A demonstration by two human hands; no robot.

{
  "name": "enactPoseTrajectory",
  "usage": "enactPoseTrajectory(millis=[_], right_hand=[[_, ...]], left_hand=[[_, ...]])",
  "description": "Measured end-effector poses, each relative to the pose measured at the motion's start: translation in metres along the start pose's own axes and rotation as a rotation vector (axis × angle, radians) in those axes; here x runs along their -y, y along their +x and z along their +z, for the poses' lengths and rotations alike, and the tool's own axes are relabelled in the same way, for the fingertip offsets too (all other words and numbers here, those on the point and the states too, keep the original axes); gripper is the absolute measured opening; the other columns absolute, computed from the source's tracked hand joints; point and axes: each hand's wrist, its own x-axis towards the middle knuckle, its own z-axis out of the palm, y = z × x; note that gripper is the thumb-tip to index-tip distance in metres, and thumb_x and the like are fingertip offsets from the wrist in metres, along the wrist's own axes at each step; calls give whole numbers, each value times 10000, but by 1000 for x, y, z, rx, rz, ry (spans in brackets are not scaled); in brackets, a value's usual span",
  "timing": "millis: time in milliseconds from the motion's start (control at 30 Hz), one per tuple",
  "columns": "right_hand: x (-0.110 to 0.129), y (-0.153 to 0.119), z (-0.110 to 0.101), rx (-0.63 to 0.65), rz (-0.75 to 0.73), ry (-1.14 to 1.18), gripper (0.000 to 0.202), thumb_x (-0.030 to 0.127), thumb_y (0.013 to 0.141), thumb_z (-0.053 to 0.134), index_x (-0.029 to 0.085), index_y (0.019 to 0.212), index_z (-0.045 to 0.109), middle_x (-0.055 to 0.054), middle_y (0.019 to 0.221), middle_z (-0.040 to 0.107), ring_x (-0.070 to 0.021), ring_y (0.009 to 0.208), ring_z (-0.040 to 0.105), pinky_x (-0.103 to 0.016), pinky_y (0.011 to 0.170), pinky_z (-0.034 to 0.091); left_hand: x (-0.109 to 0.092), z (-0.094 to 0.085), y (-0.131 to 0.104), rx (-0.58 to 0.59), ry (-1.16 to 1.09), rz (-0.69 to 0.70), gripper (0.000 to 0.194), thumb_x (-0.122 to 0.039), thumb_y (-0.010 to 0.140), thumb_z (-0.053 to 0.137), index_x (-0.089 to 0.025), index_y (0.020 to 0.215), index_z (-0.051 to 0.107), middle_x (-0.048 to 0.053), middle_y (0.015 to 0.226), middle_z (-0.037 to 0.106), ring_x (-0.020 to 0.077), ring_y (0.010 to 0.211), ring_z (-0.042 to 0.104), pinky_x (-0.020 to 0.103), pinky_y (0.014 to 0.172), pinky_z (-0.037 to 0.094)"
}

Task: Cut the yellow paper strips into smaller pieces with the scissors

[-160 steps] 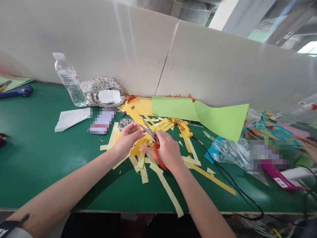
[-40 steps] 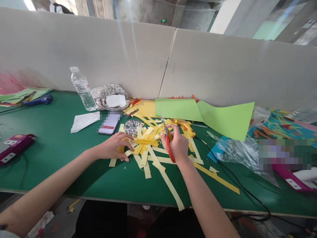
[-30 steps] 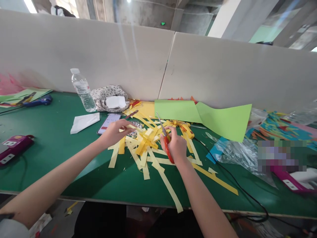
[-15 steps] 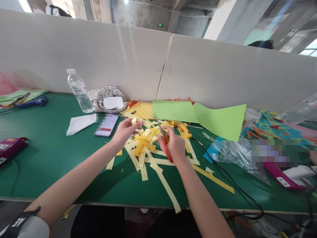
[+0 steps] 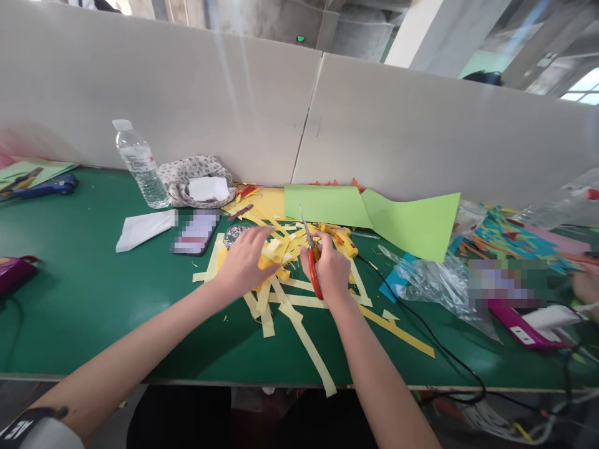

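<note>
In my right hand [image 5: 333, 274] are red-handled scissors [image 5: 314, 277], their blades pointing up and away from me over the paper. My left hand [image 5: 246, 260] hovers at the left of the heap with fingers stretched and thumb apart, and no paper shows in its grasp. Beneath and between both hands lie tangled yellow and pale-yellow paper strips [image 5: 302, 340], one long strip reaching to the table's front edge. Part of a small sparkly, multicoloured object [image 5: 233, 234] shows just behind my left fingers. A yellow glue gun [image 5: 345, 242] lies beyond my right hand, partly covered.
Green paper sheets [image 5: 327, 206] lie at the back by the partition [image 5: 224, 106]. Left of the heap are a phone [image 5: 196, 234], a white tissue [image 5: 145, 229], a water bottle [image 5: 143, 168] and a patterned cloth bag [image 5: 194, 171]. A black cable [image 5: 430, 340] and plastic wrap [image 5: 435, 287] lie right.
My left hand has opened and let go of the curled pale strip, shifting slightly nearer to me. The sparkly object has come into sight. The scissors remain in my right hand.
</note>
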Motion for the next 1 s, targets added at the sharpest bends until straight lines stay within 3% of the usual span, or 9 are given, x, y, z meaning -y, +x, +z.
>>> enactPoseTrajectory(millis=[100, 267, 433, 533, 667, 767, 867, 933, 1000], right_hand=[[1, 1, -1, 6, 27, -30, 353, 395, 810, 431, 165, 1058, 531, -10, 553, 588, -158, 449, 488, -241, 461, 219], [2, 1, -1, 29, 30, -42, 355, 400, 807, 437, 173, 1067, 523, -9, 555, 587, -160, 455, 487, -241, 465, 200], [1, 0, -1, 31, 21, -40, 354, 395, 805, 438, 170, 1063, 527, -14, 554, 586, -167, 471, 501, -241, 466, 194], [1, 1, -1, 17, 38, -13, 353, 398, 807, 432, 168, 1054, 535, -6, 534, 571, -157, 445, 479, -239, 466, 205], [1, 2, -2, 18, 86, 75, 366, 421, 795, 449, 160, 1031, 547, -1, 527, 559, -153, 435, 469, -245, 464, 237], [4, 2, -5, 22, 123, 201, 357, 444, 790, 474, 168, 1001, 556, 2, 541, 567, -154, 450, 489, -251, 473, 295], [10, 2, -12, 56, 170, 402, 322, 477, 784, 507, 198, 928, 577, 16, 528, 553, -152, 466, 516, -261, 501, 368], [15, 3, -18, 139, 213, 615, 301, 494, 785, 517, 216, 882, 580, 17, 553, 566, -151, 497, 552, -268, 536, 421], [19, 3, -23, 216, 289, 836, 313, 504, 784, 524, 217, 899, 569, -1, 643, 616, -157, 573, 603, -284, 598, 470]], left_hand=[[-35, 4, -26, 257, 94, 177, 411, -477, 746, 582, -183, 1032, 557, 115, 1114, 575, 291, 1051, 502, 431, 873, 404], [-72, 19, -48, 427, 215, 228, 496, -611, 727, 516, -145, 884, 585, 81, 849, 600, 250, 775, 550, 394, 680, 448], [-62, 28, -31, 450, 225, 171, 304, -410, 820, 499, -139, 918, 595, 98, 889, 623, 258, 808, 577, 363, 660, 433], [-47, 20, -16, 477, 12, 89, 218, -293, 853, 448, -162, 857, 622, 63, 794, 641, 207, 715, 583, 324, 624, 412], [-19, -3, 5, 343, -619, -311, 323, -471, 800, 511, -178, 757, 639, 33, 770, 648, 117, 562, 508, 254, 532, 389], [5, -13, 16, 68, -1005, -585, 315, -468, 756, 584, -186, 881, 648, 59, 982, 667, 53, 478, 444, 219, 475, 371], [21, -11, 20, -183, -1277, -632, 335, -445, 747, 613, -202, 976, 644, 70, 1143, 617, 79, 636, 569, 213, 563, 443], [23, -5, 19, -190, -1393, -588, 356, -472, 782, 567, -196, 993, 643, 71, 1142, 615, 115, 762, 606, 217, 618, 463], [19, 2, 14, -98, -1471, -534, 380, -497, 812, 514, -159, 912, 657, 85, 1015, 657, 131, 773, 611, 227, 643, 467]])
